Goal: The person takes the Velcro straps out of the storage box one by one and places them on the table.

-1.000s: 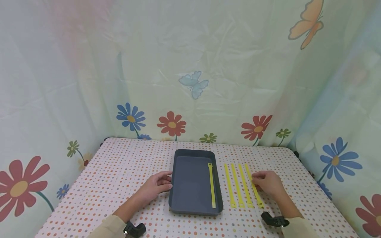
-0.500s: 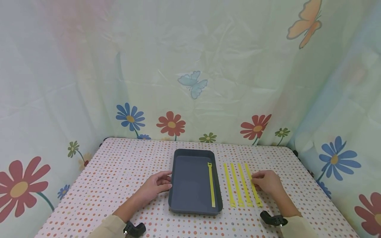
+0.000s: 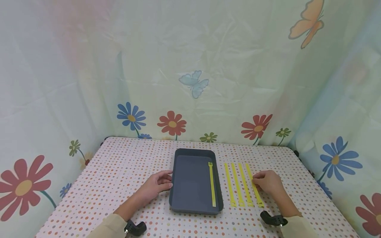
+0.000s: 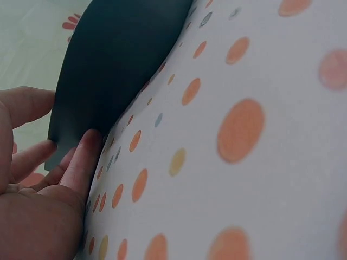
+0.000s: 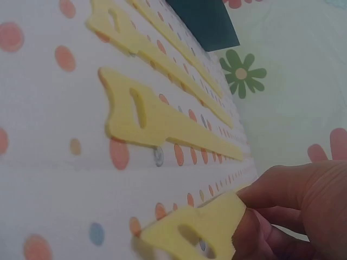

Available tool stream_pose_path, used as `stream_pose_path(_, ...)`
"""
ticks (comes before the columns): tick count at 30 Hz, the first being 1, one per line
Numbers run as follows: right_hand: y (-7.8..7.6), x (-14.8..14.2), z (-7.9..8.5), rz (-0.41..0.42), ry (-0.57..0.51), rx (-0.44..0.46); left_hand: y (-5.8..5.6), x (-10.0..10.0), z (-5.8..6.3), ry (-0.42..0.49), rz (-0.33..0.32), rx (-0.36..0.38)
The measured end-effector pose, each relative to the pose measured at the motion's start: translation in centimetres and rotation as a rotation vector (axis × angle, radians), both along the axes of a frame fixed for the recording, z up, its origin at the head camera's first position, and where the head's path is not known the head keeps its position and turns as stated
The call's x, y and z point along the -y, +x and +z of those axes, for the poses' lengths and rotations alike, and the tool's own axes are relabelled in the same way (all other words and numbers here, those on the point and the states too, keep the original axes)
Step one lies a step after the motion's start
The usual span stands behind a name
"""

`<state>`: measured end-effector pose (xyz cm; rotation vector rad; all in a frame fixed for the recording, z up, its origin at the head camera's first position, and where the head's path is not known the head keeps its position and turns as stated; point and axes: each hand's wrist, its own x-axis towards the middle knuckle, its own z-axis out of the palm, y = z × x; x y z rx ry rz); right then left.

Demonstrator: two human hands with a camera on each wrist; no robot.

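Note:
A dark grey rectangular tray (image 3: 191, 185) lies on the table, with one yellow hook-and-loop cable tie (image 3: 212, 186) along its inner right side. My left hand (image 3: 153, 187) touches the tray's left wall with relaxed fingers; the left wrist view shows fingertips against the outer wall (image 4: 116, 59). To the tray's right, my right hand (image 3: 269, 182) pinches the rightmost yellow cable tie (image 3: 258, 199) between thumb and forefinger. Its slotted head (image 5: 217, 216) shows tilted in the right wrist view. Three more cable ties (image 3: 237, 185) lie side by side between tray and hand, heads towards me.
The table has a dotted cover (image 3: 143, 155). Behind and at both sides hangs a curtain (image 3: 148, 66) printed with flowers and butterflies. Black bands (image 3: 135, 228) sit on both wrists, below pale sleeves.

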<state>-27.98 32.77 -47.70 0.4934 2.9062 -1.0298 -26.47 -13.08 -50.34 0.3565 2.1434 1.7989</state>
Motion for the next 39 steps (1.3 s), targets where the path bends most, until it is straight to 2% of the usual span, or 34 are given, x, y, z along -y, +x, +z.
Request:
stream_pose_path(25,0.5,0.1,-0.2,-0.010,-0.016,-0.008,0.3,0.0,0.3,-0.005,0.011,0.013)
stream_pose_path(32,0.7,-0.2,0.0,-0.009,-0.054,-0.024,0.3,0.0,0.3,-0.003,0.012,0.011)
stream_pose_path(35,0.8,0.1,0.6,-0.009,-0.052,-0.036,0.2,0.0,0.4,-0.004,0.012,0.008)
stream_pose_path(39,0.8,1.2,1.7,-0.009,-0.014,-0.097,0.1,0.0,0.3,-0.001,0.006,0.011)
